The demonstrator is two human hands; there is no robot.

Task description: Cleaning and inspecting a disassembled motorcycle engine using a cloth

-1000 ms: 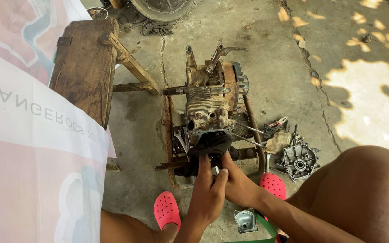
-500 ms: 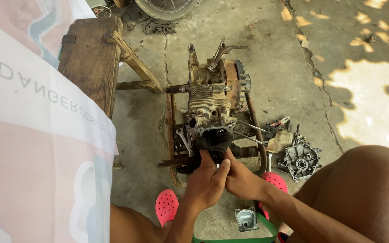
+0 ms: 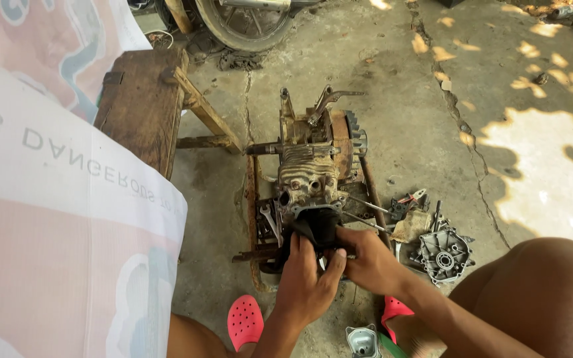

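So we've got both hands, left (image 3: 306, 282) and right (image 3: 366, 262), closed round the black part (image 3: 316, 225) on the engine (image 3: 313, 172); looks greasy, stiff, probably heavy; grip its sides.

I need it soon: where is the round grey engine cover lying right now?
In the head view the grey engine cover lies on the concrete at right of the engine block, just beyond the right hand.

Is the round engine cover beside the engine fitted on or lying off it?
Off. The grey engine cover lies on the concrete floor right of the engine, apart from it, among loose tools.
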